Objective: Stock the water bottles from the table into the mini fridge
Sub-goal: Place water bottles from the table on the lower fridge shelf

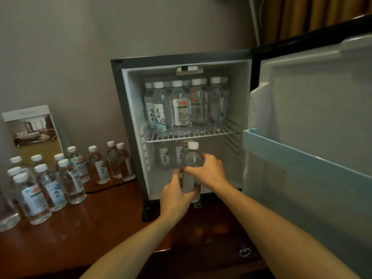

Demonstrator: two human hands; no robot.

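Head view: fingers of both hands curl round one upright water bottle.
The left hand grips low and the right hand higher, at the open mini fridge lower compartment; other bottles stand near the counter left edge.

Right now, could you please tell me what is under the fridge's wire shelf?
A few bottles stand at the back. The left hand and right hand hold another bottle, hiding whatever is behind.

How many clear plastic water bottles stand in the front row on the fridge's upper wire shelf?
4: the leftmost clear bottle, the second, the third and the rightmost, side by side on the white wire shelf. More stand behind, partly hidden.
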